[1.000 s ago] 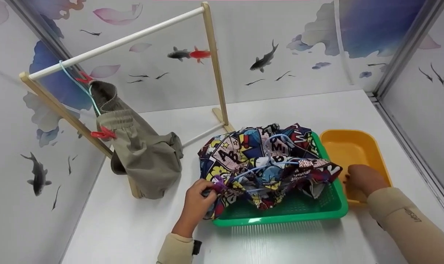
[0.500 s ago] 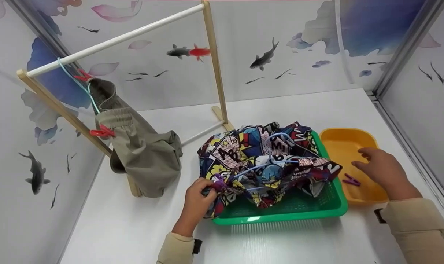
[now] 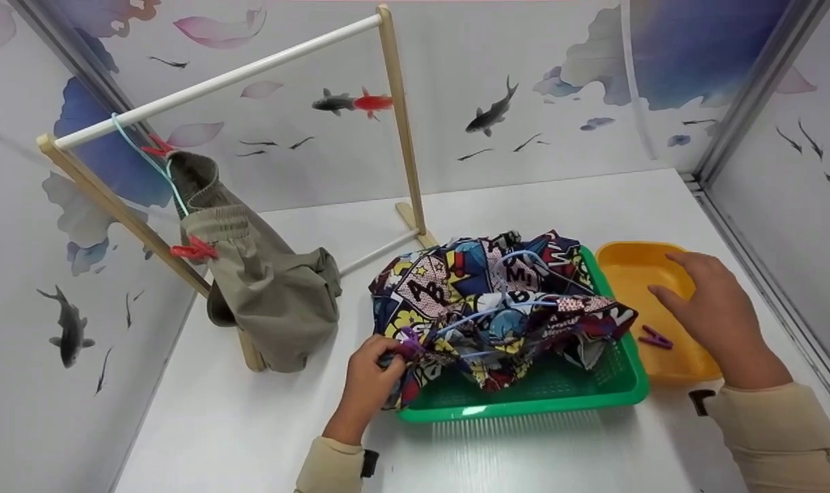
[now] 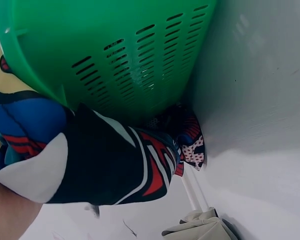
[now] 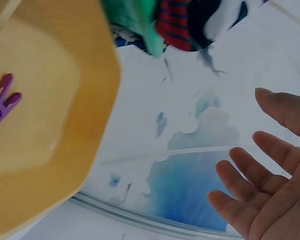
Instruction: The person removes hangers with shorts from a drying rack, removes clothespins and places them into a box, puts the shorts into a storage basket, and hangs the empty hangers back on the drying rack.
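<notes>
My left hand [image 3: 370, 373] pinches the near left edge of a comic-print garment [image 3: 425, 284], right beside a purple clip [image 3: 409, 340]. In the left wrist view the cloth [image 4: 105, 155] bunches at the fingers and hangs over the basket's side. A light-blue hanger [image 3: 521, 255] lies tangled in the garment, which is heaped in and over a green basket [image 3: 524, 412]. My right hand [image 3: 720, 318] hovers above the yellow tray [image 3: 627, 263], thumb and fingers spread and holding nothing. Inside the tray lies a purple clothespin [image 3: 655, 337], also plain in the right wrist view.
On the left stands a wooden rack with a white top bar [image 3: 223, 79]. Khaki shorts [image 3: 264, 287] hang from it on a mint hanger [image 3: 141, 147], with red clothespins [image 3: 194, 248] at the waistband. Printed wall panels [image 3: 497, 164] enclose the white table [image 3: 264, 424].
My right hand has risen out of the yellow tray and its fingers have spread, uncovering the purple clothespin there. The left hand and garment hold the same position.
</notes>
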`<move>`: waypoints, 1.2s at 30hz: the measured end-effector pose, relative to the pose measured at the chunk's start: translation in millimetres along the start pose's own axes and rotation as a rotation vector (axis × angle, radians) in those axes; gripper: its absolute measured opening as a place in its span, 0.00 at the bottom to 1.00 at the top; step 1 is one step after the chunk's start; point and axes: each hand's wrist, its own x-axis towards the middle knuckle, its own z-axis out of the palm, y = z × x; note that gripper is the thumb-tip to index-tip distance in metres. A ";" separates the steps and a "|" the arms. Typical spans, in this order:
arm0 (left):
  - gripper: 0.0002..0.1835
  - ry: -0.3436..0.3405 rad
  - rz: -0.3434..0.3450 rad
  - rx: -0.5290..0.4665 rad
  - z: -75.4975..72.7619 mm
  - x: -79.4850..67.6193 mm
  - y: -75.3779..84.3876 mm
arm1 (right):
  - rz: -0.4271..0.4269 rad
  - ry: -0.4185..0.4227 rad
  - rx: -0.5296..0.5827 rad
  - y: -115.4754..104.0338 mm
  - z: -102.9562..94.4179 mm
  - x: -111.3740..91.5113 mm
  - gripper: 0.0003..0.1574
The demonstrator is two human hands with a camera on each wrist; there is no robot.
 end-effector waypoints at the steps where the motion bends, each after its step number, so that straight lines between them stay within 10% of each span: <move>1: 0.07 0.002 -0.001 0.001 0.0 0.0 -0.2 | -0.016 0.017 0.002 -4.1 -0.9 -1.4 0.39; 16: 0.07 0.010 0.009 0.030 0.0 -0.4 -0.7 | -0.359 0.350 0.092 -59.1 -3.1 -30.4 0.37; 36: 0.07 0.033 0.009 0.013 1.5 -0.1 -3.9 | -0.759 0.491 0.199 -112.1 7.8 -48.4 0.36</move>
